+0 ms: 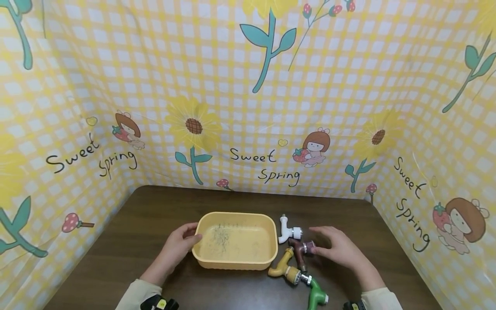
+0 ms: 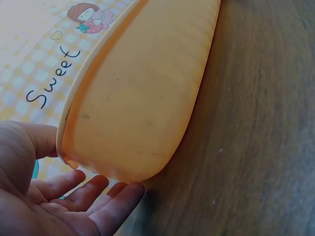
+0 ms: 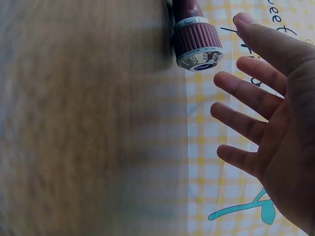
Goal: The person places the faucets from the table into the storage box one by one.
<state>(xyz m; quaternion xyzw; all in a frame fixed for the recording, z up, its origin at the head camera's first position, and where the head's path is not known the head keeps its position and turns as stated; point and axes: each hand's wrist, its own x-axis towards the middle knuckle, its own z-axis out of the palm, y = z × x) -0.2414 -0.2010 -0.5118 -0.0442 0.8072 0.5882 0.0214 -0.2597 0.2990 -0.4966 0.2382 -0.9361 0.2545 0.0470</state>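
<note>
A yellow plastic basin [image 1: 232, 263] stands on the table. My left hand [image 1: 182, 241] grips its left end, the thumb over the rim and the fingers along the outer wall [image 2: 138, 98]. To the right of the basin lie several taps: a white tap [image 1: 284, 232], a dark red tap [image 1: 299, 254], a yellow tap [image 1: 284, 263] and a green tap [image 1: 317, 293]. Beside the dark red tap's ribbed end [image 3: 198, 39] is my right hand [image 1: 337, 247], fingers spread and nothing held. Grey marks show on the basin's floor.
The dark brown wooden table [image 1: 162, 206] is enclosed at the back and sides by a yellow checked cloth [image 1: 248, 112] printed with flowers and cartoon figures. Yellow and green taps lie close together near the table's front.
</note>
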